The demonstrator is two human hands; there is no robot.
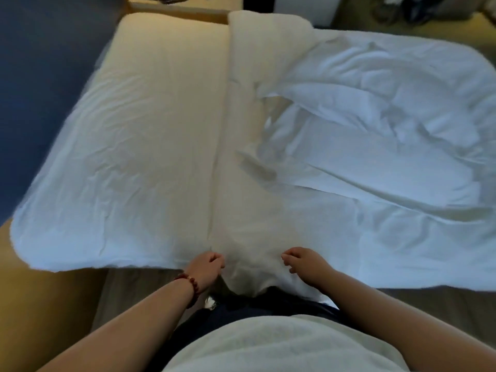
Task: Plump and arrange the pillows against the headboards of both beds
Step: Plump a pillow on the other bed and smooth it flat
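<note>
The fingers (218,260) of the left hand (206,269) are curled into the cloth at the near end of a long white pillow (249,157). The right hand (304,267) grasps the same end from the other side, knuckles up. A red bead bracelet (188,284) circles the left wrist.

The pillow lies on the bed and runs straight away from the person. It is plump and rounded at its far end, and its near end sags over the bed's side (429,299) between the hands. Touching its left flank is a broad white pad (134,143), finely creased; I cannot tell whether it is a pillow or a sheeted mattress. A rumpled duvet (375,130) overlaps its right flank.

The fingertips are sunk in folds, and the pillow's lowest corner is lost in shadow. Left of the pad is an open blue surface (35,76), with wood (40,304) at the near corner.
</note>
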